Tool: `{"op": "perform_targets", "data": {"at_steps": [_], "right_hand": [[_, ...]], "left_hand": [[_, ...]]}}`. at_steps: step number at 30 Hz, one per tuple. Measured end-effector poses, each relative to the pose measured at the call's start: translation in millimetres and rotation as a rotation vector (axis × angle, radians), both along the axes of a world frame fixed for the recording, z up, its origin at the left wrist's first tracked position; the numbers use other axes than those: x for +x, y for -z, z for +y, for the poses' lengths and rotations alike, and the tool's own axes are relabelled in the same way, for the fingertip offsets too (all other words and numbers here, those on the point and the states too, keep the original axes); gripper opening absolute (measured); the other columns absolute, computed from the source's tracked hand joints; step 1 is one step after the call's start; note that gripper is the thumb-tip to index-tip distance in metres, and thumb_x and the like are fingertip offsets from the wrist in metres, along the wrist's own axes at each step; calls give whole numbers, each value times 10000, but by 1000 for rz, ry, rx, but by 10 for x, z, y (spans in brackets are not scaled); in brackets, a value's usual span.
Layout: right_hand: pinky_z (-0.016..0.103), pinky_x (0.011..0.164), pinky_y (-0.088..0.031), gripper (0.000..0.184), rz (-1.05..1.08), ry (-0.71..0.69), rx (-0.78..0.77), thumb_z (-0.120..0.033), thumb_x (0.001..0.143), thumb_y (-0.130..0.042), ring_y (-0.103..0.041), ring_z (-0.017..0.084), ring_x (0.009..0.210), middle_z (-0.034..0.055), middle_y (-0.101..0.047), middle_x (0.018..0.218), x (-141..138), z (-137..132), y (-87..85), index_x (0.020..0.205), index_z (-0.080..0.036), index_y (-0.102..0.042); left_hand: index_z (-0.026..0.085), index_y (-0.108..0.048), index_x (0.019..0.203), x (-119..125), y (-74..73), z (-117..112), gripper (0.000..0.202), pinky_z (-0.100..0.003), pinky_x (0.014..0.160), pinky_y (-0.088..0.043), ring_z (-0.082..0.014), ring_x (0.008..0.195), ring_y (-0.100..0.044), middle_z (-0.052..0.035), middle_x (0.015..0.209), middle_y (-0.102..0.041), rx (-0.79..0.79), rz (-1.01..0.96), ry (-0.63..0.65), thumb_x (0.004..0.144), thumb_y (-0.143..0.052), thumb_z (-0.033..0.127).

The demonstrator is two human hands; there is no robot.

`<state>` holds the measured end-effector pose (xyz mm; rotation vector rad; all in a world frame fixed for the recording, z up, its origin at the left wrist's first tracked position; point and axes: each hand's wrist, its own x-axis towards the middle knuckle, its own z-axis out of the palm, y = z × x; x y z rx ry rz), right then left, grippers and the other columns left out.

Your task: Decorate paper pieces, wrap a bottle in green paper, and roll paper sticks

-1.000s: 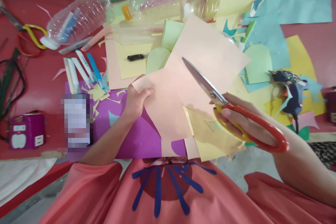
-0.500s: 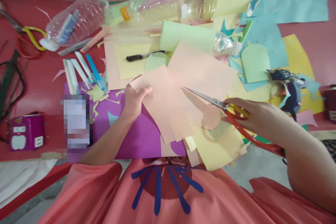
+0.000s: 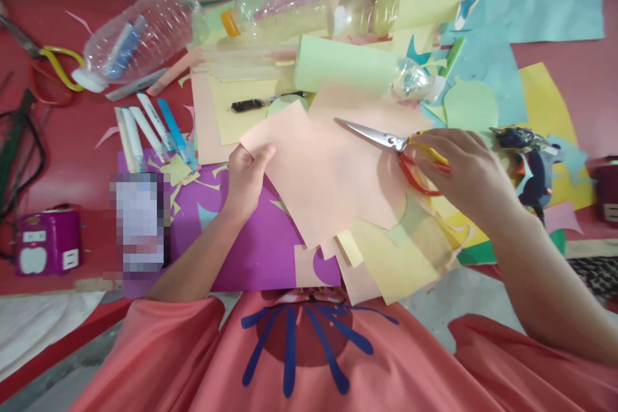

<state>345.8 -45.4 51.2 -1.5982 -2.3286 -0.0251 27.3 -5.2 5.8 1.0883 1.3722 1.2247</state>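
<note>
My left hand pinches the left corner of a peach paper sheet, thumb on top, holding it over the purple sheet. My right hand grips red-and-yellow scissors by the handles; the closed blades lie on the peach sheet and point left. Yellow paper and more peach pieces stick out beneath the sheet near the table's front edge.
Clear plastic bottles lie at the back. Markers, a black pen, a second pair of scissors, a glue gun, a purple box and many coloured paper cut-outs crowd the red table.
My right hand has carried the scissors from the front right up and onto the peach sheet. The sheet has dropped from raised to lying flatter over the table. My left hand keeps its grip.
</note>
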Motion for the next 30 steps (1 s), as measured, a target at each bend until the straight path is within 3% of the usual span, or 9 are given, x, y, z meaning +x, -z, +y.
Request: {"op": "perform_targets", "data": {"at_steps": [3,5,9,13,16,20,23,26,30], "right_hand": [[446,924,-551,257,57,-82,-29,-220,947,-470,-651,262,1087,114,-683,1163,-241,-66,47,1171,-217,-595],[477,998,-515,320,60,-221,-102,-216,940,-492,-592,267,1211,111,-641,1261,-428,-133,91,1251,-258,-555],[475,1028,-485,439,78,-459,-22,-152,915,-512,-480,275,1341,135,-558,1386,-733,-226,151,1342,-250,-492],[359,877,-531,188,223,-679,51,-146,921,-501,-596,234,1181,126,-672,1217,-966,-164,171,1046,-194,-633],[344,786,-531,187,418,-740,-84,-226,950,-463,-654,206,990,115,-709,1068,-1118,-38,217,923,-189,-643],[286,693,-508,263,785,-530,-348,-352,963,-471,-634,145,808,83,-671,887,-1219,104,308,846,-177,-627],[282,614,-446,355,886,-291,-479,-453,924,-519,-555,132,694,39,-585,755,-1228,132,349,695,-186,-563],[276,572,-391,362,985,-126,-554,-441,892,-570,-472,113,635,4,-507,699,-1232,114,328,638,-189,-514],[260,545,-365,264,1130,-50,-635,-394,880,-588,-497,114,677,21,-550,781,-1235,94,268,733,-177,-558]], "left_hand": [[162,-672,960,1,14,4,398,-340,838,-555,-232,942,-687,-74,987,-719,16,-26,21,709,-723,466],[166,-667,966,5,3,6,419,-326,836,-559,-226,955,-688,-76,1008,-722,37,-49,11,693,-748,473],[187,-656,978,7,-22,18,404,-309,868,-552,-198,959,-693,-62,1018,-727,82,-21,-15,711,-746,476],[200,-640,945,2,-36,34,368,-315,913,-540,-201,1014,-685,-57,1052,-721,93,-6,-33,729,-735,482],[210,-638,941,0,-30,29,367,-317,895,-545,-215,1013,-685,-49,1002,-728,59,-38,-5,730,-727,497],[215,-635,948,30,16,-32,360,-327,865,-548,-234,1021,-683,-42,973,-718,4,-120,78,771,-687,524],[216,-637,979,82,31,-100,472,-365,911,-536,-260,1102,-649,-64,1025,-701,-11,-188,155,817,-550,651],[216,-643,985,128,1,-141,630,-394,874,-552,-290,1122,-632,-84,1020,-693,-26,-208,231,793,-428,776],[217,-610,1006,149,-55,-138,520,-325,768,-561,-247,963,-679,-59,975,-697,26,-136,287,695,-714,620]]}}
